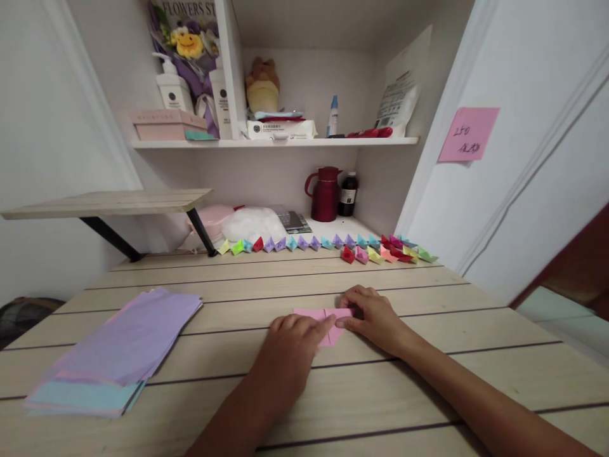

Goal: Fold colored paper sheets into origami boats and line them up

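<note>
A folded piece of pink paper (pixel 311 312) lies flat on the slatted wooden table, with creases showing near its middle. My left hand (pixel 292 346) rests over its left part, the index finger stretched out across the paper and the other fingers curled. At the paper's right end, my right hand (pixel 373 317) pinches the edge between thumb and fingers. Part of the pink paper is hidden under my left hand.
Left of my hands lies a stack of coloured paper (pixel 128 343), purple on top. Small folded paper boats (pixel 304 242) line the table's back edge, several more at right (pixel 380 254). Behind stand a red jug (pixel 325 195) and a dark bottle (pixel 349 193). A raised wooden shelf (pixel 109 200) is at left.
</note>
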Available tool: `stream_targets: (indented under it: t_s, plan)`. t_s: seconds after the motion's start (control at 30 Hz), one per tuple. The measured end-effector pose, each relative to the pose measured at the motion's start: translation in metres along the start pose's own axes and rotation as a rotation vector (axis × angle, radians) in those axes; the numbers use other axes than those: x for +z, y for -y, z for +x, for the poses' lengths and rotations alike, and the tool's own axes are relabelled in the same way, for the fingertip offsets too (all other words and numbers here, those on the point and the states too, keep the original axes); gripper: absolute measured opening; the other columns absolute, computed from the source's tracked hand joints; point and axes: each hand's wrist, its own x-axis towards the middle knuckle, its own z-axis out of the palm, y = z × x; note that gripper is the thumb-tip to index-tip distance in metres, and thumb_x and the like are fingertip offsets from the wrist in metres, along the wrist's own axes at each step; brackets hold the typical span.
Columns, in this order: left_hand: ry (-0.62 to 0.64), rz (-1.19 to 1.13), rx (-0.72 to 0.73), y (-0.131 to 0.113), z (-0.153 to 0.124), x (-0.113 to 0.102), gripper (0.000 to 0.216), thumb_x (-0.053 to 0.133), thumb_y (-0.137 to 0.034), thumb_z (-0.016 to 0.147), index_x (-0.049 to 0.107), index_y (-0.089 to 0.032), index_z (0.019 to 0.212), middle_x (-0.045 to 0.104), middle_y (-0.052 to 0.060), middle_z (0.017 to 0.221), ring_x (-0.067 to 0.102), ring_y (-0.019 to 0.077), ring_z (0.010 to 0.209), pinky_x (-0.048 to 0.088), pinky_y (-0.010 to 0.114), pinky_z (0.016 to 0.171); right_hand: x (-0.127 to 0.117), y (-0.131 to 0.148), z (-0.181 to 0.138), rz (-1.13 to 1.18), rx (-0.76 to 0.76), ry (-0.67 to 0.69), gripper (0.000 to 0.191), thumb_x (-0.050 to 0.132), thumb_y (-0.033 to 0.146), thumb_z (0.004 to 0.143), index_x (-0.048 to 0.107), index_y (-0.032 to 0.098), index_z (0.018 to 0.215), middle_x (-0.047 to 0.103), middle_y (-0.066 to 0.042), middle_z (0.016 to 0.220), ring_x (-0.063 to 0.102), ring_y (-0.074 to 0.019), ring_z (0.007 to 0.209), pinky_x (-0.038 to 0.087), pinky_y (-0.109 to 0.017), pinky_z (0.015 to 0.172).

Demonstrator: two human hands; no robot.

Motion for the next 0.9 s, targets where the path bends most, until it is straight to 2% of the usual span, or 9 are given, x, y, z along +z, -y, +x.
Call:
stream_targets:
  t_s: [0.13,0.27,0.37,0.43,0.47,0.6,0.7,0.77,0.9]
  plan:
    - [0.029,0.087,0.034,-0.003,0.000,0.000,0.050,0.048,-0.012,0.086,0.055,-0.035,0.129,0.058,0.008,0.128,0.048,0.0277,0.115,0.031,0.046,0.098,-0.002,-0.003,0.000,0.022,-0.001,-0.026,0.025,0.071,0.042,0.073,0.066,0.029,0.092,0.064,-0.003,0.096,0.057,-0.0249,0.091,0.040,-0.040,0.083]
    - [0.048,0.108,0.027,-0.004,0.001,0.000,0.049,0.050,-0.012,0.082,0.058,-0.030,0.127,0.058,0.010,0.129,0.048,0.0301,0.116,0.029,0.050,0.100,-0.009,-0.021,0.001,0.019,0.071,-0.090,0.032,0.066,0.029,0.076,0.063,0.030,0.107,0.062,-0.003,0.105,0.059,-0.0222,0.094,0.043,-0.035,0.080]
    - [0.055,0.121,0.030,-0.004,0.003,0.000,0.051,0.052,-0.015,0.080,0.057,-0.030,0.128,0.056,0.011,0.132,0.047,0.0317,0.118,0.028,0.051,0.101,-0.017,-0.037,0.001,-0.012,0.145,-0.123,0.030,0.059,0.022,0.078,0.064,0.027,0.107,0.063,-0.004,0.102,0.060,-0.0209,0.089,0.043,-0.034,0.078]
    - [0.059,0.140,0.028,-0.004,0.004,0.000,0.051,0.054,-0.016,0.079,0.058,-0.029,0.128,0.056,0.011,0.132,0.048,0.0323,0.118,0.029,0.051,0.100,-0.020,-0.040,0.000,-0.016,0.156,-0.126,0.023,0.054,0.025,0.083,0.065,0.025,0.103,0.065,-0.004,0.098,0.060,-0.0216,0.089,0.043,-0.033,0.077]
    - [0.057,0.150,0.025,-0.004,0.004,0.000,0.051,0.054,-0.017,0.079,0.058,-0.029,0.127,0.057,0.011,0.131,0.048,0.0322,0.117,0.030,0.051,0.099,-0.021,-0.039,-0.001,-0.014,0.152,-0.121,0.022,0.050,0.029,0.086,0.066,0.024,0.100,0.066,-0.005,0.096,0.060,-0.0221,0.089,0.043,-0.033,0.076]
    - [0.029,0.180,0.041,-0.004,0.004,0.003,0.047,0.054,-0.020,0.081,0.059,-0.031,0.126,0.058,0.010,0.129,0.050,0.0306,0.114,0.032,0.050,0.098,-0.015,-0.020,-0.002,-0.026,0.102,-0.073,0.038,0.038,0.045,0.094,0.069,0.024,0.088,0.067,-0.006,0.090,0.058,-0.0240,0.089,0.041,-0.035,0.078]
    - [-0.010,0.200,0.066,-0.003,0.003,0.007,0.042,0.051,-0.020,0.084,0.060,-0.031,0.123,0.060,0.009,0.125,0.051,0.0285,0.111,0.033,0.049,0.098,-0.008,-0.003,-0.004,-0.068,0.073,-0.050,0.030,0.053,0.050,0.085,0.066,0.023,0.080,0.064,-0.006,0.087,0.056,-0.0256,0.088,0.038,-0.037,0.077]
    - [-0.040,0.212,0.073,-0.002,0.003,0.009,0.039,0.049,-0.018,0.086,0.061,-0.032,0.121,0.062,0.008,0.121,0.052,0.0264,0.108,0.032,0.048,0.099,-0.005,0.004,-0.005,-0.065,0.054,-0.040,0.025,0.063,0.046,0.077,0.060,0.021,0.075,0.061,-0.005,0.083,0.055,-0.0243,0.083,0.038,-0.035,0.073]
    - [-0.051,0.220,0.078,-0.003,0.003,0.010,0.037,0.047,-0.020,0.089,0.060,-0.033,0.121,0.063,0.006,0.117,0.053,0.0245,0.106,0.030,0.048,0.103,-0.004,0.007,-0.008,0.156,0.054,0.034,0.020,0.062,0.037,0.077,0.050,0.022,0.073,0.058,0.001,0.071,0.052,-0.0176,0.068,0.039,-0.029,0.063]
